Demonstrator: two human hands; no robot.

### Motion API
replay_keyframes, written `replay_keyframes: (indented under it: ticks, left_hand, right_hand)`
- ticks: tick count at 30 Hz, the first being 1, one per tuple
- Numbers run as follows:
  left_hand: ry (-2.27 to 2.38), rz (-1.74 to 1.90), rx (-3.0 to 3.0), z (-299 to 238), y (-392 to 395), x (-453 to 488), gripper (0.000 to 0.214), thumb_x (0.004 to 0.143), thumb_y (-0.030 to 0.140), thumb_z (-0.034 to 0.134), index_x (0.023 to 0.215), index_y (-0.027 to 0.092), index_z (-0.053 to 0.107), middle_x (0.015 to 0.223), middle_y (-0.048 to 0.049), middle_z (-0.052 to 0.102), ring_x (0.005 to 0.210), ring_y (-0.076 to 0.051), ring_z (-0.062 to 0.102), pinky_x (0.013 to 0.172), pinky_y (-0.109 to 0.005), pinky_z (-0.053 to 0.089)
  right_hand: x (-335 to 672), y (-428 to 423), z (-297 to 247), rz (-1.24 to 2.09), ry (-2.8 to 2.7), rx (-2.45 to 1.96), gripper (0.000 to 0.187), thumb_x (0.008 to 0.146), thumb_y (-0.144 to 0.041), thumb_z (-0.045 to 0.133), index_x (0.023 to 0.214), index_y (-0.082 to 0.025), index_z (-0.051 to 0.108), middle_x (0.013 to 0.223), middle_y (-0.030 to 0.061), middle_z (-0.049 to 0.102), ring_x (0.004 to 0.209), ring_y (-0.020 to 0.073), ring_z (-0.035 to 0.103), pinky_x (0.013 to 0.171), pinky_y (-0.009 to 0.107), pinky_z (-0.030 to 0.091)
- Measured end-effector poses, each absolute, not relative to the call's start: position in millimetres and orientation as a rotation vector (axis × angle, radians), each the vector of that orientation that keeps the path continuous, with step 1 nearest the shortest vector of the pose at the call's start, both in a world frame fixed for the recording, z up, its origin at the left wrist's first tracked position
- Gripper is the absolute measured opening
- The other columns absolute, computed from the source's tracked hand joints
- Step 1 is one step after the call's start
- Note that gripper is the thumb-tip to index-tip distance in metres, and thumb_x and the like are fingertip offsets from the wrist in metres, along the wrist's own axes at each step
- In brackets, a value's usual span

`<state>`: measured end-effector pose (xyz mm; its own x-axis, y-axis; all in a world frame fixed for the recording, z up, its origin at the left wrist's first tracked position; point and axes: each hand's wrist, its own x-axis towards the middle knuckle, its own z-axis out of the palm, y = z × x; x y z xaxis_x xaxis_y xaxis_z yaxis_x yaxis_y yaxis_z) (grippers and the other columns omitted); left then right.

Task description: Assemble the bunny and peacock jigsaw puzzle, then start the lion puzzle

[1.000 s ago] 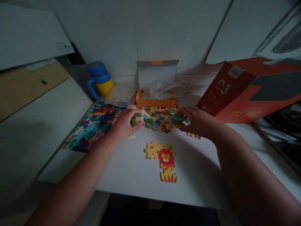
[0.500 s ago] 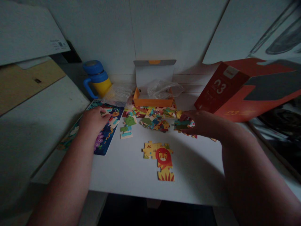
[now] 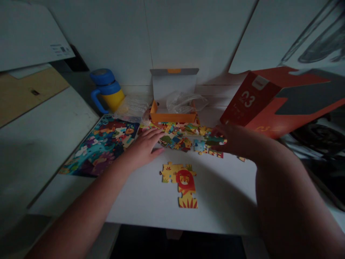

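My left hand (image 3: pixel 145 144) lies flat on the white table (image 3: pixel 221 194) with fingers stretched out, its fingertips at the left edge of a heap of loose puzzle pieces (image 3: pixel 179 138). My right hand (image 3: pixel 234 139) hovers at the heap's right end, fingers curled round a green and white puzzle piece (image 3: pixel 215 140). A joined patch of yellow pieces with a red lion (image 3: pixel 182 182) sits nearer to me, between my forearms. The colourful puzzle picture sheet (image 3: pixel 101 147) lies left of my left hand.
An open orange box (image 3: pixel 172 117) with a plastic bag (image 3: pixel 185 101) in it stands behind the heap. A blue and yellow mug (image 3: pixel 107 90) is at the back left. A large red carton (image 3: pixel 272 100) leans at the right. White walls close in behind.
My left hand left the picture sheet and came right, back to the heap's edge, covering the green pieces beside it. My right hand stayed at the heap's right end with its piece.
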<state>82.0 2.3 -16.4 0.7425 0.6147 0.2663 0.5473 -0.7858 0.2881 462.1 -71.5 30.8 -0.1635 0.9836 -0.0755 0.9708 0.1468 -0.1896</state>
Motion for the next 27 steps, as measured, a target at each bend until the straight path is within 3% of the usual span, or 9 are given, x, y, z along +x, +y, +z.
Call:
replay_keyframes:
  ticks: [5, 10, 14, 19, 23, 27]
  left_hand:
    - [0.852, 0.435, 2.751, -28.0, 2.6, 94.1, 0.053, 0.108, 0.037, 0.063, 0.158, 0.027, 0.052, 0.166, -0.0101, 0.055, 0.157, -0.029, 0.046, 0.134, -0.05, 0.034]
    - [0.85, 0.498, 2.747, -26.5, 6.7, 93.5, 0.043, 0.108, 0.034, 0.064, 0.149, 0.024, 0.059, 0.151, -0.0114, 0.065, 0.146, -0.027, 0.056, 0.128, -0.048, 0.042]
    - [0.82, 0.573, 2.768, -25.3, 6.4, 93.7, 0.032, 0.107, 0.029, 0.066, 0.138, 0.023, 0.066, 0.14, -0.011, 0.071, 0.136, -0.028, 0.063, 0.121, -0.049, 0.05]
    - [0.879, 0.734, 2.793, -20.6, 7.7, 92.4, 0.021, 0.109, 0.022, 0.057, 0.124, 0.021, 0.072, 0.123, -0.0091, 0.079, 0.118, -0.026, 0.073, 0.109, -0.047, 0.057]
    - [1.095, 0.869, 2.807, -6.5, 8.6, 84.2, 0.021, 0.11, 0.024, 0.053, 0.115, 0.019, 0.073, 0.111, -0.0101, 0.081, 0.107, -0.027, 0.075, 0.101, -0.044, 0.059]
    - [1.409, 0.91, 2.766, 11.7, 11.4, 60.6, 0.022, 0.107, 0.027, 0.056, 0.114, 0.02, 0.075, 0.112, -0.0099, 0.08, 0.106, -0.027, 0.074, 0.099, -0.04, 0.058]
  right_hand:
    - [484.5, -84.4, 34.6, 0.462, -2.166, -2.379, 0.017, 0.075, -0.032, 0.087, 0.09, -0.027, 0.08, 0.068, 0.0081, 0.074, 0.06, 0.029, 0.071, 0.056, 0.04, 0.053]
    - [500.0, -80.6, 28.6, 0.476, -2.169, -2.459, 0.017, 0.073, -0.037, 0.089, 0.072, -0.025, 0.077, 0.069, 0.0119, 0.075, 0.061, 0.0314, 0.072, 0.055, 0.043, 0.056]
    - [487.8, -82.1, 32.0, 0.466, -2.223, -2.487, 0.027, 0.075, -0.045, 0.089, 0.086, -0.022, 0.08, 0.081, 0.0127, 0.079, 0.071, 0.0311, 0.076, 0.063, 0.041, 0.058]
    - [451.8, -83.9, 43.9, 0.061, -2.042, -2.682, 0.054, 0.097, -0.06, 0.068, 0.118, -0.01, 0.076, 0.097, 0.0232, 0.079, 0.087, 0.0362, 0.077, 0.07, 0.042, 0.054]
    - [408.7, -76.0, 42.6, -0.088, -2.088, -2.371, 0.042, 0.106, -0.048, 0.059, 0.127, -0.014, 0.07, 0.114, 0.0213, 0.078, 0.098, 0.035, 0.076, 0.079, 0.042, 0.054]
    - [358.3, -67.9, 20.5, -0.037, -2.161, -1.918, 0.043, 0.108, -0.045, 0.062, 0.139, -0.016, 0.067, 0.135, 0.0192, 0.072, 0.123, 0.0339, 0.068, 0.103, 0.044, 0.052]
